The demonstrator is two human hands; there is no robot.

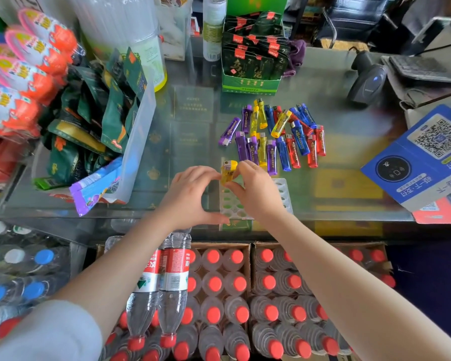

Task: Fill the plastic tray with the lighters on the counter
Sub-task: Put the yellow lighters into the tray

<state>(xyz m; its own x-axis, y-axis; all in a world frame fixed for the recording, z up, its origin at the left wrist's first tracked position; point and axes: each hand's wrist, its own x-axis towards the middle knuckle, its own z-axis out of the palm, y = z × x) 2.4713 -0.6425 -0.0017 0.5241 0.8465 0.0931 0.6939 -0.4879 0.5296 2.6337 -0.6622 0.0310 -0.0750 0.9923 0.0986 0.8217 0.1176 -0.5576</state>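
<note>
yellow lighter (228, 171): translucent plastic, upright, metal head uppermost; pinched in the grip of the right hand (255, 192), thumb on its near side, fingers behind; held above the far-left corner of the tray.
left hand (190, 196): fingertips meet the same lighter from the left, thumb stretched down to the tray's near edge; whether it shares the hold or only steadies cannot be told for certain, though the curled fingers read as a light pinch.
plastic tray (284, 194): clear, moulded with rows of round sockets; lies flat on the surface at its near edge, largely covered by both hands. sockets in view show nothing standing in them.
loose lighters (279, 134): purple, yellow, blue and red, lying flat in a rough heap just beyond the tray, some overlapping; one purple piece lies a little apart on the left.
glass surface (188, 121): transparent counter top with printed cartons visible beneath.
surroundings: green box of sachets (253, 48) beyond the heap; barcode scanner (367, 82) far right; blue qr placard (427, 157) right; crates of red-capped water bottles (245, 295) below the surface.
progress: judged at the very start; the held lighter looks to be the first on its way in, the whole heap left.
</note>
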